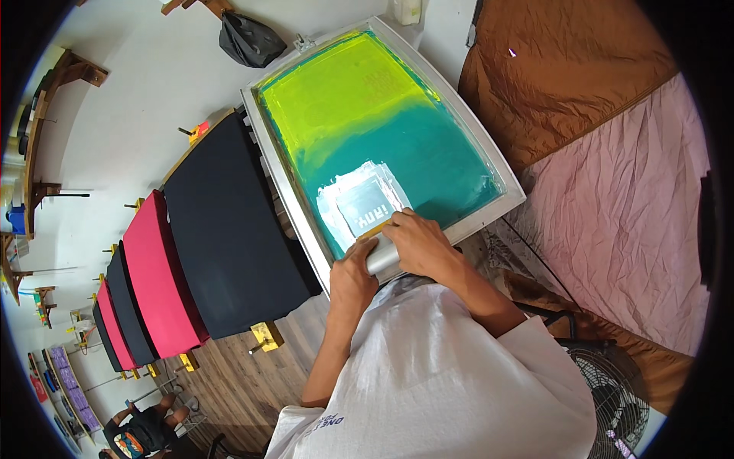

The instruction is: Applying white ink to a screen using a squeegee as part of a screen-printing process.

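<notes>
A screen-printing frame point(495, 208) with a pale metal border lies in front of me, its mesh teal near me and yellow-green at the far end. White ink point(334, 200) surrounds a small rectangular design in the mesh, close to the near edge. Both my hands grip a squeegee point(381, 258) with a silver handle and an amber strip; it rests just at the near side of the design. My left hand point(354, 269) closes round its left end. The fingers of my right hand point(419, 242) are wrapped over its right end. The blade's lower edge is partly hidden.
To the left runs a row of boards covered in black point(229, 229) and red point(159, 275) fabric, with yellow brackets point(265, 336) at their ends. Brown cloth point(566, 61) and pink cloth point(619, 206) hang at right. A fan point(609, 390) stands lower right. Another person point(149, 428) sits far lower left.
</notes>
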`<state>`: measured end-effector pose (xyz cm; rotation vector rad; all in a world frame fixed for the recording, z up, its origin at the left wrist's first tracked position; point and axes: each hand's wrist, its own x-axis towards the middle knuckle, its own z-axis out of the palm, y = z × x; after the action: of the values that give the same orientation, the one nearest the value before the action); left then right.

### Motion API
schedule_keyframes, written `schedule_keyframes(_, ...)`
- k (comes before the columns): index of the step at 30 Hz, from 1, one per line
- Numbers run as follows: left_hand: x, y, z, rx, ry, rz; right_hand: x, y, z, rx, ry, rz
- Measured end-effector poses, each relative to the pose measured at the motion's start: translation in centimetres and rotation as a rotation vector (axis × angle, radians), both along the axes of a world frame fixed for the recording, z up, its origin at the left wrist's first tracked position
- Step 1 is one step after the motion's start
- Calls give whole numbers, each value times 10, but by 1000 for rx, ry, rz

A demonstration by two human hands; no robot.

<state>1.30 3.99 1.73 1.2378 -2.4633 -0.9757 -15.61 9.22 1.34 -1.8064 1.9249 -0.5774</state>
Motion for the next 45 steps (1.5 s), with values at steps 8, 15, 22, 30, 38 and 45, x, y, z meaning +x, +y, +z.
schedule_keyframes(8, 6, 3, 14, 2, 9, -20, 5, 4, 4, 31, 11, 17)
schedule_keyframes(15, -7, -70, 17, 125, -198, -192, -24, -56, 25, 226, 74, 153)
schedule_keyframes(22, -17, -72, -14, -64, 38, 41, -25, -79, 3, 45, 159, 127)
schedule_keyframes(30, 13, 26, -20, -128, -10, -15, 5, 16, 5, -56, 95, 107)
schedule_keyframes(38, -2, -45, -2, -60, -157, -85, -29, -49, 21, 92, 87, 301)
schedule_keyframes(45, -32, -130, -14, -44, -143, 3, -51, -138, 18, 188, 190, 325)
